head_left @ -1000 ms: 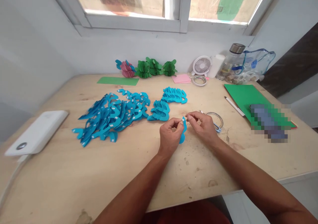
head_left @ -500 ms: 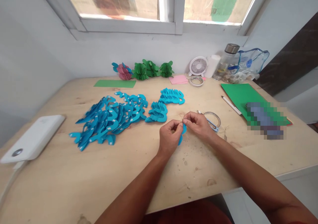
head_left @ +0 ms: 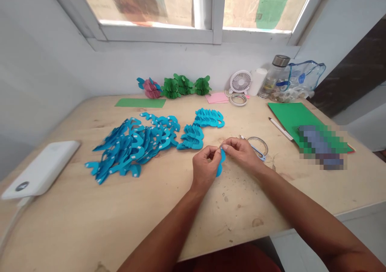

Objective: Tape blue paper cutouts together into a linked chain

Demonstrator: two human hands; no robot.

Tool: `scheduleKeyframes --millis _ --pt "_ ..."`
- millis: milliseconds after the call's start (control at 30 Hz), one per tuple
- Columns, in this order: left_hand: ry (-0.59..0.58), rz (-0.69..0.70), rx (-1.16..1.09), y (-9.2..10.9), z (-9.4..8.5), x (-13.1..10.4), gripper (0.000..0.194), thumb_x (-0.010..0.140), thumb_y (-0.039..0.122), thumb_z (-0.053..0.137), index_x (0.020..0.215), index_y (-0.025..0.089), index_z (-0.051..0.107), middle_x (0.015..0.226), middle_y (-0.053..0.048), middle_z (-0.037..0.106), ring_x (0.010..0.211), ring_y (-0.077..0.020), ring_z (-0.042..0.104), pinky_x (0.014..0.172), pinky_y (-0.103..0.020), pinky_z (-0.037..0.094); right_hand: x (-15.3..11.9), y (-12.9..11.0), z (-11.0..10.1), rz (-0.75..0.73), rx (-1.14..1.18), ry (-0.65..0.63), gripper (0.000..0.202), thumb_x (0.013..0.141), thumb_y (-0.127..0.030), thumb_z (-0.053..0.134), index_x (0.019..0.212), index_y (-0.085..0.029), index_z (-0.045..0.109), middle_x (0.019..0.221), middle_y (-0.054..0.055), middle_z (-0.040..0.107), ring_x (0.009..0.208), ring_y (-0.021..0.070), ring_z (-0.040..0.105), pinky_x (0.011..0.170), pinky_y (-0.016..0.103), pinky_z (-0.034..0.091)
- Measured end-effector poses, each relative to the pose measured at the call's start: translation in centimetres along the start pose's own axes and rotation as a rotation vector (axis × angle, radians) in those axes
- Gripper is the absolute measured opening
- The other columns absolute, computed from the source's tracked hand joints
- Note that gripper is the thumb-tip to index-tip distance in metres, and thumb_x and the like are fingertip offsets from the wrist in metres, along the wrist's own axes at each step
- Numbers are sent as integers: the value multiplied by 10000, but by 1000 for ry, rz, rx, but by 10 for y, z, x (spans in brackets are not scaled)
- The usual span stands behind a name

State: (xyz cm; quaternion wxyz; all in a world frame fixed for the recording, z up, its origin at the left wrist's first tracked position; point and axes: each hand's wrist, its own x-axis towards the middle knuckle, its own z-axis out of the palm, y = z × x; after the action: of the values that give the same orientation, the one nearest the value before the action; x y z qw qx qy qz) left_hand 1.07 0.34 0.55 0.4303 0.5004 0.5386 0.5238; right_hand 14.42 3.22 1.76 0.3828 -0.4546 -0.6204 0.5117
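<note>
Between finger and thumb, my left hand (head_left: pixel 206 163) grips a blue scalloped paper cutout (head_left: pixel 219 169), which hangs down beside the fingers. My right hand (head_left: pixel 239 150) is closed in a pinch at the cutout's top end, its fingertips almost meeting the left ones. A small pale spot shows there; what the right fingers hold is too small to make out. Left of the hands lies a heap of similar blue cutouts (head_left: pixel 135 147) with small white patches. Two blue pleated paper stacks (head_left: pixel 193 137) sit just beyond my left hand.
Near my right wrist lie a tape roll (head_left: pixel 265 142) and a blue cutter (head_left: pixel 258 153). Green sheets (head_left: pixel 286 115) and a white pen (head_left: pixel 280 128) are to the right. A white power bank (head_left: pixel 42 167) stands left. Paper figures (head_left: pixel 183 85), a small fan (head_left: pixel 240 82) and a bottle (head_left: pixel 273 77) line the back.
The fingertips have parted slightly at the cutout's top end, and a small pale spot now shows there. The view has shifted a little; the other things lie as before.
</note>
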Motion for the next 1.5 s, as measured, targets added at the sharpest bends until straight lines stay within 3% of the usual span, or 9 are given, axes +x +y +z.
scheduleKeyframes --millis 400,567,667,733,800,900,1033,1267,1500 --pt "-207 -90 -1 -2 2 2 134 667 247 584 676 133 653 573 1 587 529 -103 501 482 -192 379 5 12 -4 -69 -157 130 122 746 -263 524 671 -167 528 553 -51 467 499 71 399 465 197 311" --pt "-175 -141 -50 -7 3 3 122 650 251 590 662 136 626 564 8 587 499 -91 487 471 -189 368 8 11 -15 -114 -112 119 215 812 -312 449 714 -164 571 631 -8 563 600 106 513 584 232 412" --pt "-144 -182 -90 -8 3 4 133 631 269 609 658 139 611 546 11 586 476 -89 483 461 -191 363 13 16 -36 -105 -188 303 251 821 -352 440 774 -165 600 672 13 607 626 127 551 599 248 429" --pt "-131 -194 -94 -8 3 4 136 620 271 618 657 140 613 540 16 580 465 -85 473 451 -189 355 16 22 -52 -74 -401 459 216 802 -313 457 775 -171 618 672 14 620 618 138 553 586 255 413" --pt "-130 -192 -93 -6 3 4 133 618 268 617 650 139 616 539 16 579 467 -84 474 451 -188 356 18 29 -65 -61 -675 504 185 782 -264 477 784 -185 644 689 19 636 644 154 553 606 269 400" --pt "-136 -188 -97 -5 3 4 125 619 259 616 643 136 619 546 12 586 479 -87 484 461 -190 362 18 36 -72 -96 -937 467 196 783 -193 469 802 -197 665 799 47 669 743 176 560 659 287 395" --pt "-142 -187 -103 -5 2 4 126 630 262 612 645 137 613 536 19 573 479 -83 477 471 -191 354 18 40 -71 -121 -1085 375 189 798 -180 489 842 -204 671 836 62 669 801 190 547 698 298 382" --pt "-161 -185 -93 -7 3 4 111 644 253 594 653 142 601 527 25 557 474 -82 464 466 -190 340 18 36 -73 -96 -1167 255 194 825 -194 467 845 -213 659 821 53 659 789 193 522 684 303 343" --pt "-148 -172 -95 -5 3 4 103 629 246 599 636 144 606 527 27 546 470 -80 450 461 -188 338 18 34 -72 -64 -1137 267 120 794 -193 508 788 -197 628 800 44 654 761 185 505 653 290 314"
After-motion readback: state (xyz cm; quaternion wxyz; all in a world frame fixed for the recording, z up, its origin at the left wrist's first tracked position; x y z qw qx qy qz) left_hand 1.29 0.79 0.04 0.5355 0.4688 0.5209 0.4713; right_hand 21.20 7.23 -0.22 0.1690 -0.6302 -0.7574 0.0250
